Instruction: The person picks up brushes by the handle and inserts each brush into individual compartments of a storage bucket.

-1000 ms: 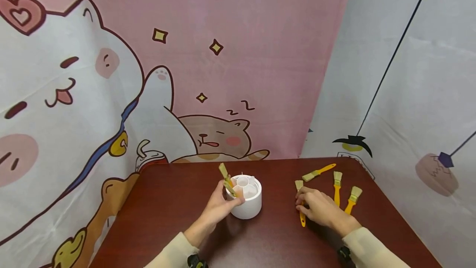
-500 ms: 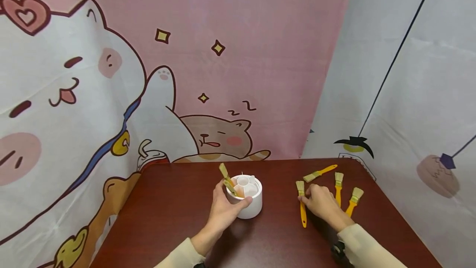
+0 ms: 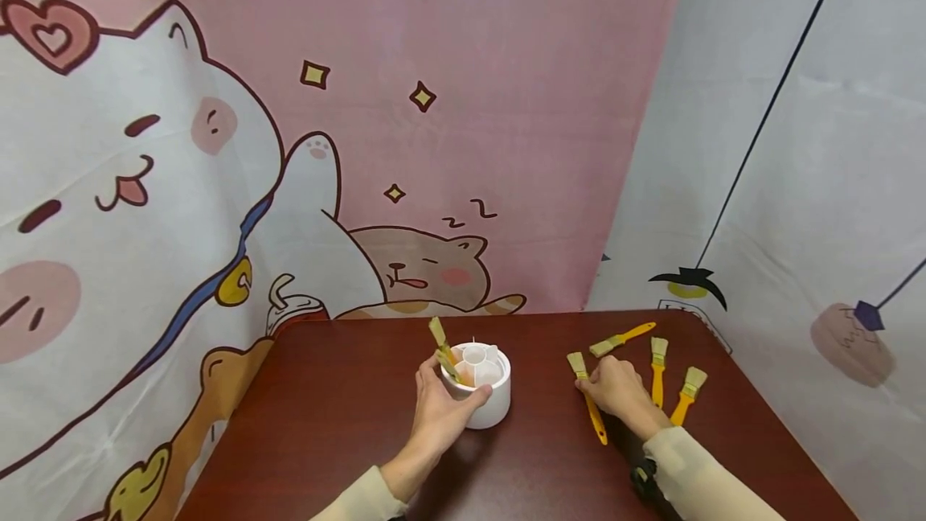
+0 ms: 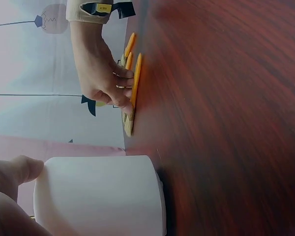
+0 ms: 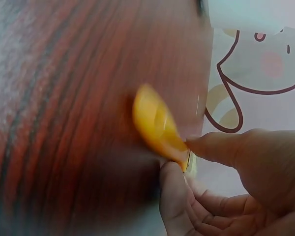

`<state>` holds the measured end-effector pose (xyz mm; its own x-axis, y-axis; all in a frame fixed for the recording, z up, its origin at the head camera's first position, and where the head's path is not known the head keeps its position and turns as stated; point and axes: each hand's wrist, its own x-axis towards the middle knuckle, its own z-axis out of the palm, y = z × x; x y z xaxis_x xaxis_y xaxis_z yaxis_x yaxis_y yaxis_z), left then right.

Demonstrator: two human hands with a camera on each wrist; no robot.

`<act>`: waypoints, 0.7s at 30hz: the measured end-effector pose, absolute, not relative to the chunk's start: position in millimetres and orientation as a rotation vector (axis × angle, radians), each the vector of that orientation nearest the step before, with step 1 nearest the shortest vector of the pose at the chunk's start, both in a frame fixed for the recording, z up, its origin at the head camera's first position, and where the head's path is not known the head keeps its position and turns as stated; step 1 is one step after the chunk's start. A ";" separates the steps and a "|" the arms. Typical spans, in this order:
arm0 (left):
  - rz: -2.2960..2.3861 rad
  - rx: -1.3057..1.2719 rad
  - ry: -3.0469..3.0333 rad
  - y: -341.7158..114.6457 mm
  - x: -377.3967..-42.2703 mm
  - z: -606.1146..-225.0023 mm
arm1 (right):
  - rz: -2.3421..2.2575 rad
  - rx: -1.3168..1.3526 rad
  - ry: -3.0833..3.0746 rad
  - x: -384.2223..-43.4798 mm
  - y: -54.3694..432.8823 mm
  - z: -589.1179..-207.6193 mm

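A white round container (image 3: 489, 407) with inner compartments sits on the dark red table. My left hand (image 3: 437, 418) grips it from the left side, thumb at the near rim. Two brushes lean bristles-up in its left compartment: one (image 3: 437, 333) tips farther back, the other (image 3: 446, 365) sits beside my fingers. Over to the right, my right hand (image 3: 620, 389) pinches a yellow-handled paintbrush (image 3: 596, 423) near its bristle end. The right wrist view shows thumb and fingertips meeting at the neck of its yellow handle (image 5: 155, 120).
Three more yellow-handled brushes lie around my right hand: one behind it (image 3: 625, 337), one just right of it (image 3: 657, 374) and one farther right (image 3: 689, 395). A cartoon-printed cloth (image 3: 521, 143) hangs behind the table (image 3: 347, 392).
My right fingers have closed on the brush neck, and the brush has turned, its bristles going left and its handle end right. My left hand still grips the container.
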<state>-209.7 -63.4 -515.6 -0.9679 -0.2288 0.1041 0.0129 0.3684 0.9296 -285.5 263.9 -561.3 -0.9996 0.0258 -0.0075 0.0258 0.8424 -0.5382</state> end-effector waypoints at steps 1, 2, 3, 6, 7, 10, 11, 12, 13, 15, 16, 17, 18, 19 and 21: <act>-1.640 0.188 -2.416 -64.4 -209.3 -515.7 | 0.879 -0.047 -3.018 -285.6 262.8 -561.3; -1.639 0.181 -2.422 -65.4 -209.0 -516.1 | 0.876 -0.051 -3.020 -285.8 261.8 -561.2; -1.634 0.171 -2.428 -66.4 -208.9 -516.2 | 0.869 -0.051 -3.019 -285.8 260.8 -560.9; -1.631 0.157 -2.456 -69.7 -209.8 -517.0 | 0.867 -0.063 -3.023 -285.9 258.8 -558.9; -1.629 0.150 -2.462 -70.9 -210.1 -517.0 | 0.867 -0.067 -3.026 -286.0 258.5 -558.2; -1.628 0.130 -2.476 -74.6 -211.4 -516.5 | 0.866 -0.060 -3.028 -286.1 257.3 -555.7; -1.625 0.118 -2.479 -75.8 -211.9 -516.1 | 0.869 -0.057 -3.028 -286.4 257.2 -555.2; -1.622 0.105 -2.481 -76.9 -212.2 -515.7 | 0.865 -0.054 -3.029 -286.3 256.9 -554.5; -1.616 0.089 -2.484 -77.9 -212.6 -515.4 | 0.858 -0.045 -3.026 -286.0 256.9 -554.0; -1.614 0.073 -2.496 -79.9 -213.5 -515.2 | 0.850 -0.038 -3.023 -286.1 256.5 -553.5; -1.611 0.067 -2.502 -80.9 -213.8 -515.0 | 0.848 -0.039 -3.023 -286.2 256.4 -553.7; -1.611 0.060 -2.507 -81.9 -214.1 -515.0 | 0.847 -0.034 -3.021 -286.4 256.4 -553.9; -1.608 0.057 -2.513 -82.9 -214.4 -515.0 | 0.843 -0.034 -3.021 -286.1 256.1 -554.0; -1.607 0.054 -2.521 -84.0 -214.4 -514.8 | 0.844 -0.032 -3.023 -285.9 256.0 -554.8; -1.613 0.053 -2.536 -86.4 -214.3 -514.9 | 0.846 -0.038 -3.031 -285.5 255.4 -556.8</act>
<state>-214.3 -86.4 -514.9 -0.9902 -0.1021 0.0953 0.0431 0.4259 0.9038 -285.5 255.4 -556.8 -0.9997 0.0217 -0.0120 0.0248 0.8552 -0.5176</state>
